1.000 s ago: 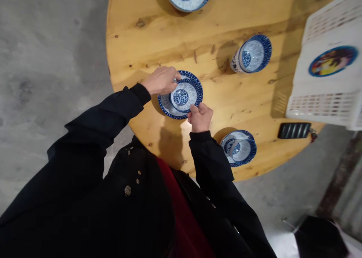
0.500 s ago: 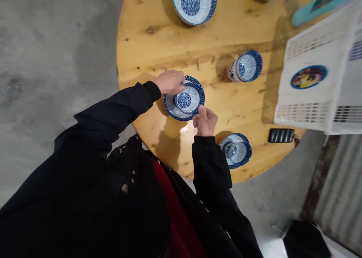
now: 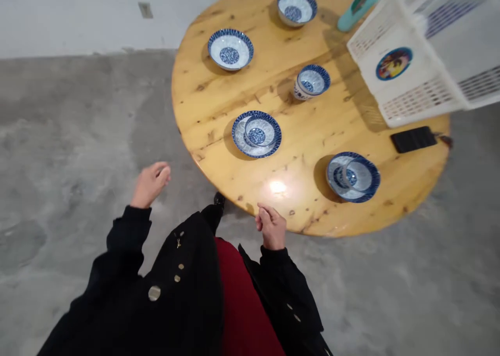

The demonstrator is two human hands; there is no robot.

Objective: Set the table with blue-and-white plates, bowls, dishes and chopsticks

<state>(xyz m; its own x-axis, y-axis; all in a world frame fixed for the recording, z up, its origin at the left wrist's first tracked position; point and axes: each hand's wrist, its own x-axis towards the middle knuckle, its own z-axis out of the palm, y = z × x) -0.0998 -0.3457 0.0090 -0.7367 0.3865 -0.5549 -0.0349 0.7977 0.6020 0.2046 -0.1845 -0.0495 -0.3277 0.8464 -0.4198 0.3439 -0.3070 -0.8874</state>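
Note:
My left hand [image 3: 151, 184] hangs over the floor, left of the round table, its fingers curled in with nothing in them. At the table's front edge is my right hand [image 3: 271, 227], also curled and holding nothing. Beyond it a blue-and-white bowl [image 3: 239, 131] stands on the table with a smaller bowl [image 3: 264, 130] inside it; neither hand touches them. To the right, another patterned bowl [image 3: 332, 176] likewise has a smaller bowl [image 3: 361, 175] resting in it, somewhat tilted in appearance.
Farther back on the wooden table [image 3: 195, 96] are a wide bowl [image 3: 230, 54], a second bowl [image 3: 297, 10] and stacked small bowls [image 3: 311, 81]. A white plastic basket [image 3: 422, 93], a turquoise object [image 3: 359, 4] and a black phone-like item [image 3: 414, 139] are at the right.
Both hands have let go of the nested bowls and drawn back toward my body, the left one off the table. The view has shifted, now showing the wall and more of the table's far side.

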